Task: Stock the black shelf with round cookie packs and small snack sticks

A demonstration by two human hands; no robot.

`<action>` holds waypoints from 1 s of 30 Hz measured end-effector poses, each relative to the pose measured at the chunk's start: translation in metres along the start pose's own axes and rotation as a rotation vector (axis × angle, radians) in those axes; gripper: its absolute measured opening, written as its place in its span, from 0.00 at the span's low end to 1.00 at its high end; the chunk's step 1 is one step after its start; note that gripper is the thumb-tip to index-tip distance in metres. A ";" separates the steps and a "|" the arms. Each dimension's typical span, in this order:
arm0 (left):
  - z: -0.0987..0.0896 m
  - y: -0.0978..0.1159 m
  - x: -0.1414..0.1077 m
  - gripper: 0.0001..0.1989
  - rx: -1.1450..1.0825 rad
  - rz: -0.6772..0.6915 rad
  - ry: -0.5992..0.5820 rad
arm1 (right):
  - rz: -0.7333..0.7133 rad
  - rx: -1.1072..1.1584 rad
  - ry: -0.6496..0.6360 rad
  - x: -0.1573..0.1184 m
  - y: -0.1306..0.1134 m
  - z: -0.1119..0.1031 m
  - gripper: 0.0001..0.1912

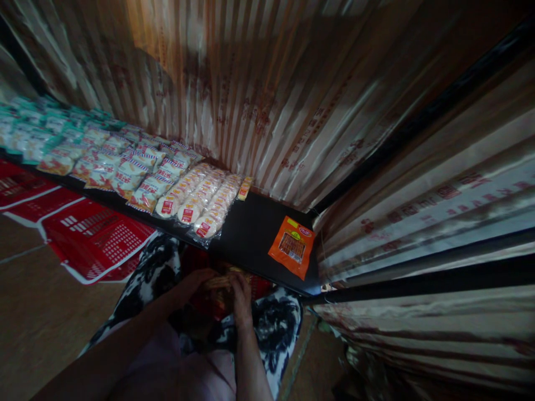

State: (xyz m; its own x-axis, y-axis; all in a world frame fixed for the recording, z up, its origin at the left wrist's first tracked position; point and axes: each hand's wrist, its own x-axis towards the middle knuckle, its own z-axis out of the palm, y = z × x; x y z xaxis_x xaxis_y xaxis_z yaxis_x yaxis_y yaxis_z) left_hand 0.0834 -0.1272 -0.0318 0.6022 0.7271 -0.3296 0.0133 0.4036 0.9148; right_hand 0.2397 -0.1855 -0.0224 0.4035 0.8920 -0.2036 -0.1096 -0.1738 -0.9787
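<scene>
Both of my hands are low in the head view, in front of the black shelf (256,236). My left hand (195,284) and my right hand (241,289) hold a small yellowish packet (218,282) between them, fingers closed on its two ends. More yellowish packets lie dimly below, in something red between my knees. On the shelf above my hands are rows of white round wrapped crackers (188,211), with one small yellow packet (245,188) beside them. An orange bag (292,246) lies flat near the shelf's right end.
White snack bags (136,167) and green bags (42,125) fill the shelf's left part. Red baskets (98,236) sit below it at the left. Draped plastic sheeting (251,94) hangs behind, and more with dark bars (418,278) closes the right side.
</scene>
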 end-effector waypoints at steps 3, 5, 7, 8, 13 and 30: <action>-0.002 -0.005 0.005 0.14 0.058 0.003 0.018 | 0.040 0.002 -0.009 0.000 0.001 0.001 0.14; -0.002 -0.005 0.006 0.13 0.069 -0.021 0.042 | 0.034 -0.027 -0.026 0.000 0.001 0.002 0.13; -0.001 -0.002 0.006 0.13 0.074 -0.043 0.069 | 0.011 -0.054 -0.037 0.000 0.001 0.002 0.12; 0.000 -0.001 0.005 0.13 0.079 -0.048 0.087 | 0.001 -0.063 -0.042 0.000 0.001 0.003 0.12; 0.003 0.010 0.001 0.11 0.056 -0.033 0.129 | 0.009 -0.086 -0.064 0.001 0.004 0.003 0.14; 0.011 0.024 -0.013 0.20 0.384 0.031 -0.062 | 0.004 -0.179 -0.023 0.001 0.003 0.003 0.13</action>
State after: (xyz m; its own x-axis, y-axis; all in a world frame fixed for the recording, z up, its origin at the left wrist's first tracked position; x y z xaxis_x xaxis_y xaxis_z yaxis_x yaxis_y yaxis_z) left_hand 0.0849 -0.1328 -0.0033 0.6543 0.6957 -0.2966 0.2851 0.1363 0.9488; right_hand 0.2370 -0.1835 -0.0253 0.3822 0.9001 -0.2092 0.0527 -0.2472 -0.9675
